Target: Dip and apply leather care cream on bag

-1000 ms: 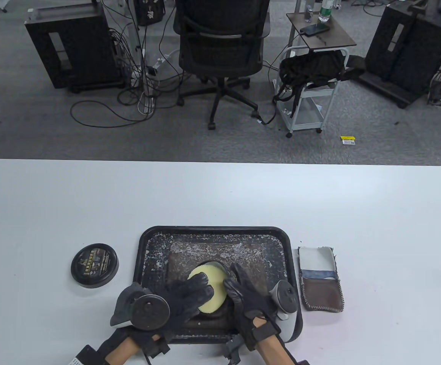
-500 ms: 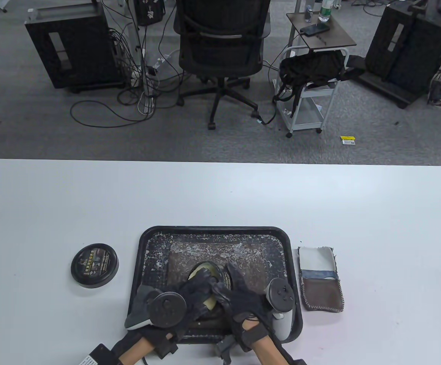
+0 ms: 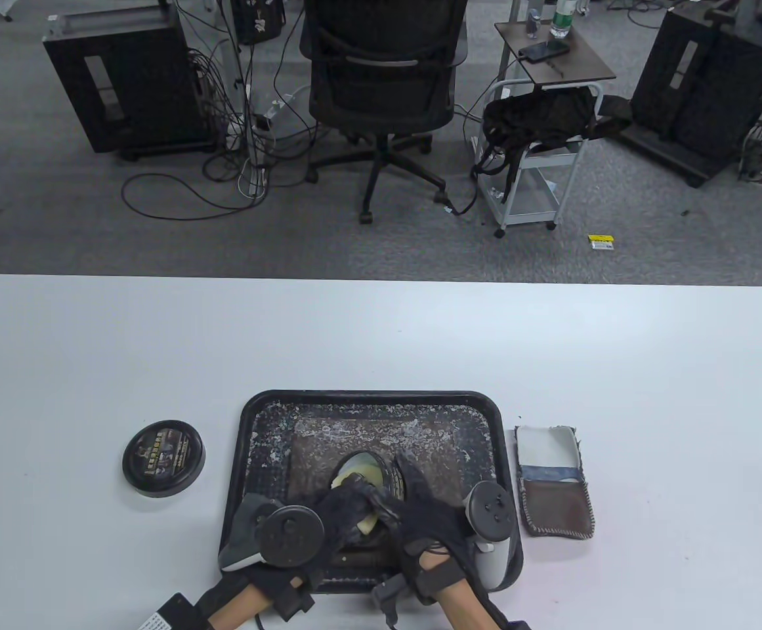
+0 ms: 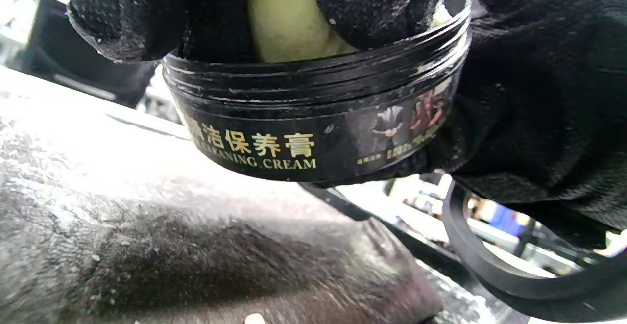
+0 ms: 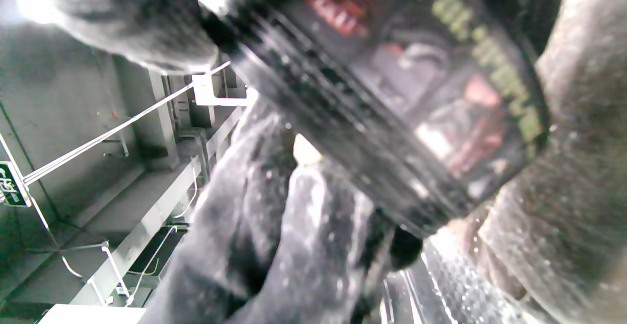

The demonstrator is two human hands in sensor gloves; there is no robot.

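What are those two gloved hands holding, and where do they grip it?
The right hand grips the round black cream jar by its side wall. The left hand pinches a pale yellow sponge and presses it into the jar's open top.

Your left hand (image 3: pixel 344 518) has slid right and pushed the yellow sponge (image 3: pixel 362 474) down into the cream jar (image 4: pixel 318 118), so it's mostly hidden now.

The hands (image 3: pixel 381 518) hide most of the cream jar (image 3: pixel 371 469).

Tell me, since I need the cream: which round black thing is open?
The jar on the tray, held by the right hand. The lid lies apart, left of the tray.
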